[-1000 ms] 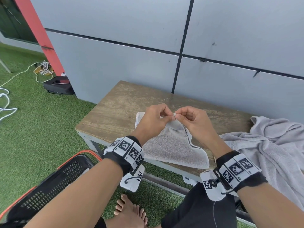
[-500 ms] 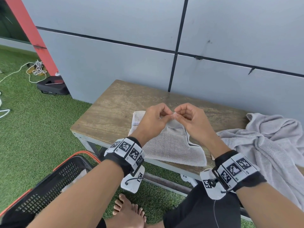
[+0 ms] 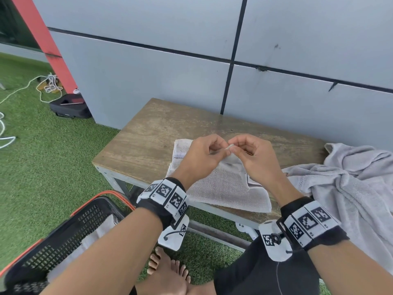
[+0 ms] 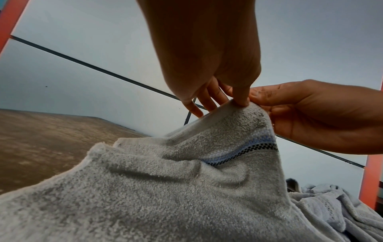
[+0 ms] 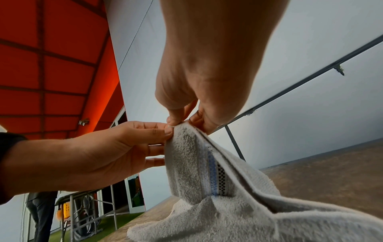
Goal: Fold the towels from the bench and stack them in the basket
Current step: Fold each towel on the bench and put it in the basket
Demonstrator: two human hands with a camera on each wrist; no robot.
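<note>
My left hand [image 3: 202, 155] and right hand [image 3: 253, 154] pinch one grey towel [image 3: 225, 186] corner above the table [image 3: 148, 141]; fold step under way, next align edges.

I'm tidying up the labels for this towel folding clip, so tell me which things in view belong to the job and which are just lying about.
Part of the job:
- small towel, one corner pinched by left hand and right hand
- crumpled towel pile
- bench
- basket, with cloth inside

Just lying about:
- black case on the grass
- white cables
</note>
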